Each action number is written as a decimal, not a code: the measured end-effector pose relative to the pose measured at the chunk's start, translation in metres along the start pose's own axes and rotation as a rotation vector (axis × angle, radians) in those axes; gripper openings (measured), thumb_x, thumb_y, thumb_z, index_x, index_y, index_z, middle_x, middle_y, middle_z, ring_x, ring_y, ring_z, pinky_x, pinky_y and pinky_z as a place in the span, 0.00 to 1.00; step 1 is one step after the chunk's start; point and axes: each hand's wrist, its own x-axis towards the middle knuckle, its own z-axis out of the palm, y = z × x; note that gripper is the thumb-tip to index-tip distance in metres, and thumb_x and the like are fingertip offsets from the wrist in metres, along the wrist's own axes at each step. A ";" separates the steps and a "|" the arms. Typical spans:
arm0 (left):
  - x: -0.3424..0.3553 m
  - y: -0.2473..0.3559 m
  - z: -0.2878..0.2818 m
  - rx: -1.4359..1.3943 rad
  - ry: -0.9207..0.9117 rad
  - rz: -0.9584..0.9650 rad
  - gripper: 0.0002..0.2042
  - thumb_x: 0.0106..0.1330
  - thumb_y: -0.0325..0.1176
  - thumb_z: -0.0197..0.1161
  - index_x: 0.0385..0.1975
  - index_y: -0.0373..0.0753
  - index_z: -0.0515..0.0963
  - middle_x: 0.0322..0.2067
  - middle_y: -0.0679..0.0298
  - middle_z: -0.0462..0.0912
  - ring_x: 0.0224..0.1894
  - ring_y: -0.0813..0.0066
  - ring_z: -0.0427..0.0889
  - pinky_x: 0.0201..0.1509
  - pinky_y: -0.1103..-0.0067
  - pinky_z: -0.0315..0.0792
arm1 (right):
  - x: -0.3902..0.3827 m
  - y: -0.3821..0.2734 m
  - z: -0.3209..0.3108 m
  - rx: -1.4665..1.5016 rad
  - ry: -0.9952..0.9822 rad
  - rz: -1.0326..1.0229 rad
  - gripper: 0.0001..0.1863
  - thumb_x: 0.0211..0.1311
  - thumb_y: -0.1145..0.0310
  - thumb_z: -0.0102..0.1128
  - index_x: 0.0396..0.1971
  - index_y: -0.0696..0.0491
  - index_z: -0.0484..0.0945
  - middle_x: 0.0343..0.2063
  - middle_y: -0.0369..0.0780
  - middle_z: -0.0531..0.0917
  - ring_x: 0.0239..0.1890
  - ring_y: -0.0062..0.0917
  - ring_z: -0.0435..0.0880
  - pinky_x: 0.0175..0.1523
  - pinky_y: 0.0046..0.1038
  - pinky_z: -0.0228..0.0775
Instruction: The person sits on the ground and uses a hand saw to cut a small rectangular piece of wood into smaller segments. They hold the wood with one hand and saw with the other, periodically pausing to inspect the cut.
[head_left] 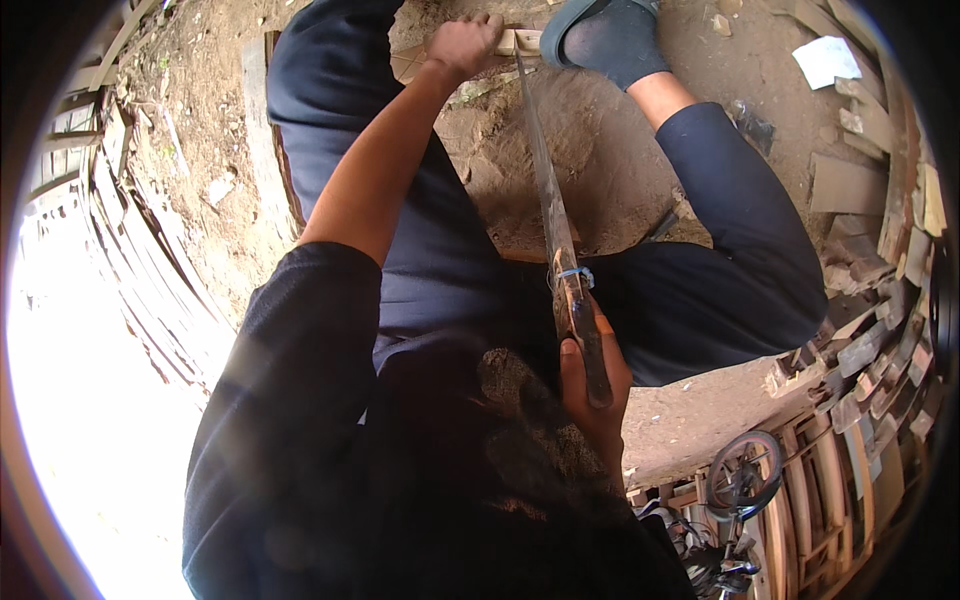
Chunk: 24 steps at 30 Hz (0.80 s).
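My right hand (597,385) is wrapped round the dark wooden handle of a handsaw (548,190), close to my body. Blue cord is tied where the handle meets the blade. The long narrow blade points away from me, its far end at a pale wooden piece (522,42) near the top. Beside the blade tip, my left hand (467,45) is closed and presses down on that wood. My sandalled foot (605,45) rests at the wood's right end. Whether the teeth are in a cut is too small to tell.
Bare dirt ground (590,160) lies between my legs. A long plank (268,140) lies to the left. Stacked wood offcuts (870,330) line the right side, with a white sheet (826,62) at the far right. A motorbike wheel (744,475) shows at lower right.
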 end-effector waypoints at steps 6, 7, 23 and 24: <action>0.002 0.000 0.014 -0.016 0.000 -0.081 0.30 0.55 0.61 0.64 0.44 0.41 0.67 0.32 0.60 0.84 0.31 0.59 0.86 0.33 0.68 0.79 | 0.034 -0.020 0.009 0.141 -0.055 0.207 0.24 0.64 0.76 0.55 0.59 0.64 0.67 0.37 0.49 0.83 0.39 0.20 0.83 0.40 0.22 0.72; 0.000 -0.004 0.027 0.013 -0.005 -0.084 0.30 0.55 0.61 0.64 0.44 0.41 0.67 0.31 0.61 0.84 0.31 0.60 0.86 0.33 0.69 0.79 | 0.036 -0.022 0.011 0.121 -0.058 0.222 0.24 0.64 0.76 0.55 0.59 0.64 0.67 0.37 0.49 0.83 0.38 0.18 0.82 0.40 0.22 0.72; 0.015 -0.016 0.024 -0.014 0.053 -0.119 0.19 0.61 0.34 0.55 0.51 0.34 0.66 0.22 0.55 0.81 0.24 0.55 0.82 0.27 0.63 0.75 | 0.028 -0.017 -0.004 0.009 -0.042 0.152 0.25 0.62 0.75 0.53 0.59 0.66 0.66 0.45 0.55 0.82 0.49 0.38 0.84 0.50 0.28 0.74; 0.013 -0.013 0.022 -0.061 0.062 -0.121 0.20 0.61 0.38 0.57 0.49 0.34 0.66 0.22 0.55 0.81 0.24 0.55 0.82 0.27 0.63 0.75 | 0.033 -0.020 -0.006 0.046 -0.062 0.221 0.25 0.62 0.76 0.53 0.60 0.65 0.66 0.46 0.55 0.81 0.49 0.38 0.84 0.50 0.28 0.74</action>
